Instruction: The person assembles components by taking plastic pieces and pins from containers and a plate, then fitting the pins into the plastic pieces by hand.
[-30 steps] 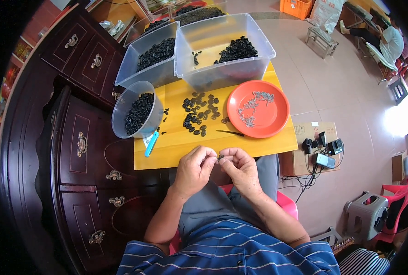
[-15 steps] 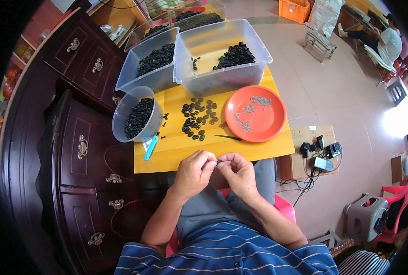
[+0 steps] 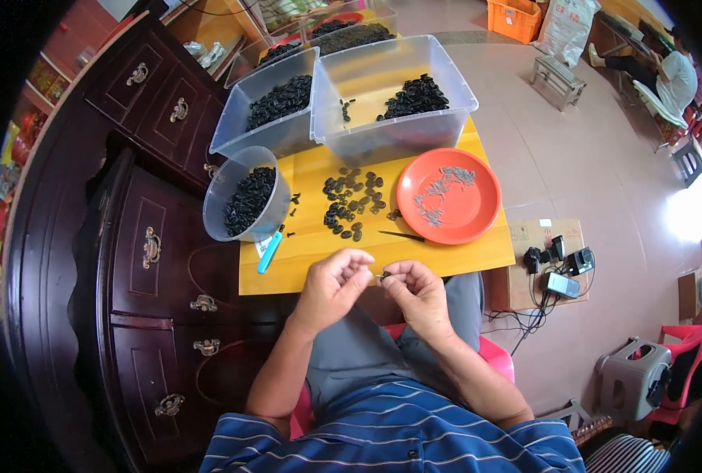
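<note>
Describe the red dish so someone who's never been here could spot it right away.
Start at the yellow table beside the dark wooden cabinet. On the table's right side, just right of the loose black oval pieces, sits a round, shallow orange-red dish. Unlike the translucent bin behind it, which holds a black pile, it holds scattered silver-grey slivers.
</note>
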Action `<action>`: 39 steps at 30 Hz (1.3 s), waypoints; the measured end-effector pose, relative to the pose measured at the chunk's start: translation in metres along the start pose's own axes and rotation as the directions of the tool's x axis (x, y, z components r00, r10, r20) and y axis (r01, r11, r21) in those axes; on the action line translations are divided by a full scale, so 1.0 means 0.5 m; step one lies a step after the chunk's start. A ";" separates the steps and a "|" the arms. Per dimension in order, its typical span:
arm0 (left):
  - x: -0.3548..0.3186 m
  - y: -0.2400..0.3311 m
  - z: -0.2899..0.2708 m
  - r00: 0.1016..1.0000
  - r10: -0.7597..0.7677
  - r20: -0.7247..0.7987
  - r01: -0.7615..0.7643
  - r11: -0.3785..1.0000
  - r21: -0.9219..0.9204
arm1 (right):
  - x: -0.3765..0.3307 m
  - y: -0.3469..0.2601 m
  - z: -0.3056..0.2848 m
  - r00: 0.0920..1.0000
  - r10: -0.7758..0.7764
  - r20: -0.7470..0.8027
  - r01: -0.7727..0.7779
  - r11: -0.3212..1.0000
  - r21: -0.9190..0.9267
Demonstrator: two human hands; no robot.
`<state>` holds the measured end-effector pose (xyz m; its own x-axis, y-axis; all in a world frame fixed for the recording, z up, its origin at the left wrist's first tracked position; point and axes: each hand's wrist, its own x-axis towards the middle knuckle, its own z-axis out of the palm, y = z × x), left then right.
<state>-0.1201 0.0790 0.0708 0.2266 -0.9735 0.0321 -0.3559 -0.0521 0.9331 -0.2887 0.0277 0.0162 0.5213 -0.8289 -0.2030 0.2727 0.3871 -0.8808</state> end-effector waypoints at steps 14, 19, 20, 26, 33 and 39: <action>0.094 -0.135 0.012 0.952 0.231 -0.203 -0.053 0.774 0.631 | 0.016 -0.002 -0.018 1.000 0.009 -0.016 -0.004 0.949 0.315; 0.104 -0.142 0.015 0.933 0.316 -0.170 -0.107 0.698 0.708 | 0.016 0.002 -0.019 1.000 0.006 -0.016 -0.001 0.947 0.321; 0.104 -0.145 0.015 0.934 0.315 -0.168 -0.108 0.699 0.707 | 0.016 0.002 -0.020 1.000 0.006 -0.009 -0.003 0.948 0.318; 0.087 -0.142 0.017 0.955 0.208 -0.211 -0.098 0.894 0.437 | 0.017 0.001 -0.020 1.000 0.012 -0.017 -0.006 0.943 0.333; 0.032 -0.086 0.060 0.982 -0.095 -0.166 0.030 0.935 -0.355 | 0.013 -0.005 -0.018 0.997 0.062 -0.037 -0.044 0.931 0.362; 0.007 -0.053 0.070 0.990 -0.042 -0.135 0.004 0.963 -0.271 | 0.013 -0.009 -0.018 0.996 0.046 -0.083 -0.008 0.913 0.408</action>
<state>-0.1418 0.0690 0.0338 0.3618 -0.9313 0.0413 -0.0961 0.0068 0.9953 -0.2939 0.0169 0.0150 0.4644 -0.8409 -0.2779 0.5747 0.5249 -0.6278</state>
